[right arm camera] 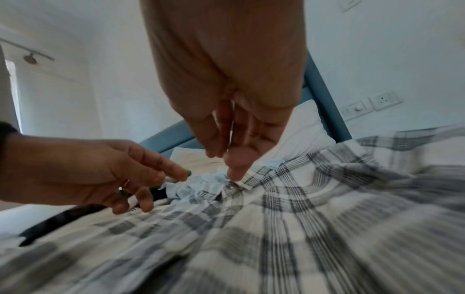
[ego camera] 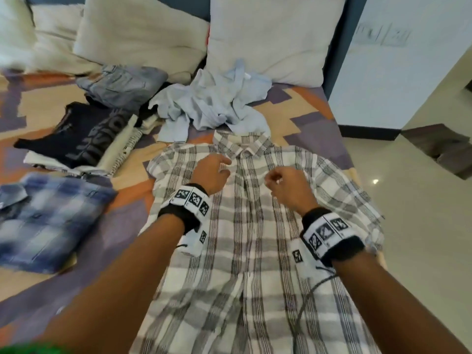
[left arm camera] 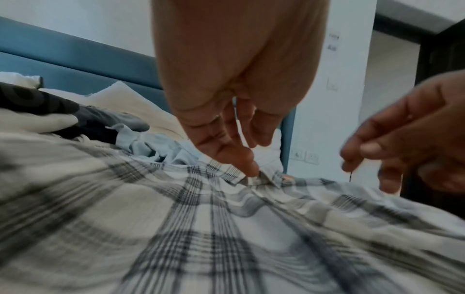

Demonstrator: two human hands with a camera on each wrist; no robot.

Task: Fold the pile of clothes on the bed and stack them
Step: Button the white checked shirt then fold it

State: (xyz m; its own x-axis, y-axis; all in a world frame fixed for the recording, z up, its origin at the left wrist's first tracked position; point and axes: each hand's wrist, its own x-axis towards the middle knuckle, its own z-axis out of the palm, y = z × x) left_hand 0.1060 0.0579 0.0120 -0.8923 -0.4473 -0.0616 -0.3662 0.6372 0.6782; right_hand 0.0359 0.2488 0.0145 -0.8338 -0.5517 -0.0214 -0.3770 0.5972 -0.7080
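Observation:
A grey-and-white plaid shirt (ego camera: 250,238) lies spread flat and front up on the bed, its collar (ego camera: 240,145) at the far end. Both hands hover over its chest just below the collar, either side of the button strip. My left hand (ego camera: 224,166) hangs with relaxed fingers, and one fingertip (left arm camera: 251,169) touches the collar edge. My right hand (ego camera: 272,181) has loosely bent fingers close above the cloth (right arm camera: 276,208) and holds nothing that I can make out. A crumpled light blue shirt (ego camera: 212,106) lies unfolded beyond the collar.
At the left stands a stack topped by a black printed T-shirt (ego camera: 76,134), with a folded grey garment (ego camera: 122,83) behind it. A folded blue plaid shirt (ego camera: 48,218) lies nearer. Pillows (ego camera: 268,39) line the headboard. The bed's right edge (ego camera: 357,172) borders the floor.

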